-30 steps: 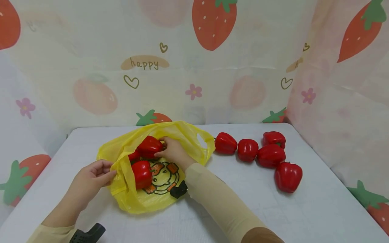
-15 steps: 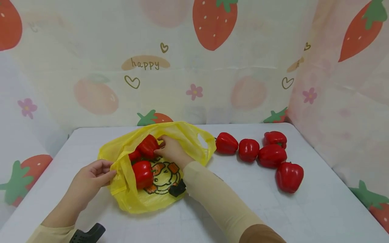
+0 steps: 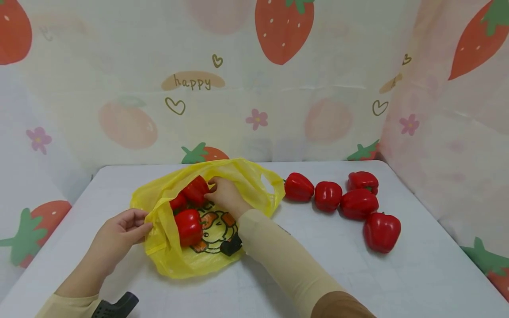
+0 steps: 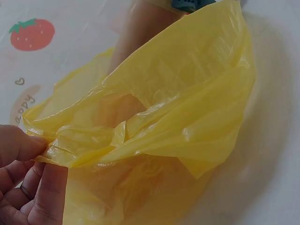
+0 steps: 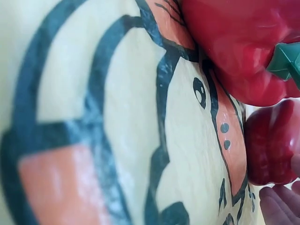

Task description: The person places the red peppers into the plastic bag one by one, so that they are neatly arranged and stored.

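Left fingers (image 4: 21, 146) pinching yellow bag (image 3: 162, 236), right fingers (image 5: 277, 205) at pepper (image 3: 195, 191) inside — grasp unclear, five red peppers (image 3: 328, 196) on counter (image 3: 338, 260) — head view only

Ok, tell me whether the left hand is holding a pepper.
No, the left hand pinches the edge of the yellow bag.

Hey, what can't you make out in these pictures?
Head view: left-rear pepper, partly behind the yellow bag.
Left wrist view: bag contents, veiled by plastic; left hand, cut off by the left edge.
Right wrist view: right hand, cut off by the right edge, its grip unclear; green-stemmed pepper, cut off at the top.
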`<state>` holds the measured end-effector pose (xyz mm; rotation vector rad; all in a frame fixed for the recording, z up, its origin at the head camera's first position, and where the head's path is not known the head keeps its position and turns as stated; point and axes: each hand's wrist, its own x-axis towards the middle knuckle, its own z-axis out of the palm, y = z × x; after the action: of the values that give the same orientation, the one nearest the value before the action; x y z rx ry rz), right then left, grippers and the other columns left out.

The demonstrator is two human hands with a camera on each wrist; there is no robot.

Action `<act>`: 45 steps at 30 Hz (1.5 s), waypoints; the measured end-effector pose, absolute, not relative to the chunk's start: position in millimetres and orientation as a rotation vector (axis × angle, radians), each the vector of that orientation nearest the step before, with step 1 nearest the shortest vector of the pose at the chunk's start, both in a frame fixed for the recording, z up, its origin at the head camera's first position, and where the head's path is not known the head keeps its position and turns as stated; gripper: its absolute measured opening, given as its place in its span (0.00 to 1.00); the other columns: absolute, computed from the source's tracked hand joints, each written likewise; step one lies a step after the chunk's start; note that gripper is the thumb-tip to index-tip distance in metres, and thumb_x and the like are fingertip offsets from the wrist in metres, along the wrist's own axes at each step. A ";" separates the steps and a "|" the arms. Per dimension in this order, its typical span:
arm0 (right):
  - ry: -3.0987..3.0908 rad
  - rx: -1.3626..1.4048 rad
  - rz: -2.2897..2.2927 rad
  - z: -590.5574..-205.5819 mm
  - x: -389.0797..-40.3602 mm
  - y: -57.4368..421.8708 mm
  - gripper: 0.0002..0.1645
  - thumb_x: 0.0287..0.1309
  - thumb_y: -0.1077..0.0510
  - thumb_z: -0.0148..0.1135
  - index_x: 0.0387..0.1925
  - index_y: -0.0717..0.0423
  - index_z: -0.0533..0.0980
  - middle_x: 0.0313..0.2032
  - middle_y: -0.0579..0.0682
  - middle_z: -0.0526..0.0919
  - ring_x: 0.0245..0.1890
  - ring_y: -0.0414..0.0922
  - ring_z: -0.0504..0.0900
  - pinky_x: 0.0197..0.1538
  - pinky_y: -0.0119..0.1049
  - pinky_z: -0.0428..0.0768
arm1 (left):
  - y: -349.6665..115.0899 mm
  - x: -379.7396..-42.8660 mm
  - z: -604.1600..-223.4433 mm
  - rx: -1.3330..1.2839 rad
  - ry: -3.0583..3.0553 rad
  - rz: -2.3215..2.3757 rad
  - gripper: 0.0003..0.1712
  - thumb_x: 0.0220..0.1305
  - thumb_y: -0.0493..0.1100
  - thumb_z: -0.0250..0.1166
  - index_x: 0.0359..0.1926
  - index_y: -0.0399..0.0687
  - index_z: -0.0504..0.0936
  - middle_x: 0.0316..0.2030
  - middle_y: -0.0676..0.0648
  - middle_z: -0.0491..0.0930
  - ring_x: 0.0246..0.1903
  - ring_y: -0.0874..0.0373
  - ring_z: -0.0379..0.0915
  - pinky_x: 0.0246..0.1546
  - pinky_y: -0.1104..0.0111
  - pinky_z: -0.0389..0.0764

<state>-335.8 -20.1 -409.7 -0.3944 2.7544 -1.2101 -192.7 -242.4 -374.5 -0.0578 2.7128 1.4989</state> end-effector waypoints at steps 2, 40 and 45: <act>2.767 -0.375 -1.212 -409.5 -336.2 -20.3 0.24 0.53 0.54 0.64 0.51 0.56 0.73 0.37 0.48 0.81 0.34 0.40 0.77 0.37 0.27 0.77 | -242.5 -192.6 -374.2 -0.055 2.713 1.502 0.26 0.60 0.52 0.61 0.52 0.38 0.70 0.41 0.42 0.76 0.34 0.62 0.75 0.35 0.74 0.80; 2.494 -0.489 -1.499 -395.6 -332.3 6.2 0.22 0.54 0.56 0.63 0.51 0.56 0.75 0.43 0.50 0.81 0.39 0.41 0.80 0.42 0.31 0.79 | -239.4 -193.0 -371.3 -0.039 2.707 1.506 0.26 0.60 0.52 0.60 0.52 0.38 0.71 0.42 0.42 0.76 0.35 0.62 0.75 0.36 0.74 0.80; 2.432 -0.502 -1.561 -387.2 -327.8 15.2 0.20 0.54 0.57 0.64 0.50 0.54 0.76 0.43 0.50 0.81 0.40 0.42 0.80 0.44 0.31 0.79 | -239.6 -192.7 -371.2 -0.029 2.707 1.516 0.26 0.60 0.52 0.60 0.52 0.38 0.71 0.41 0.42 0.76 0.34 0.62 0.75 0.36 0.74 0.80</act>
<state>-327.8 15.2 -387.2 -0.5021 2.4316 -1.5608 -192.7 -239.6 -371.2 -0.0289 2.7072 1.5160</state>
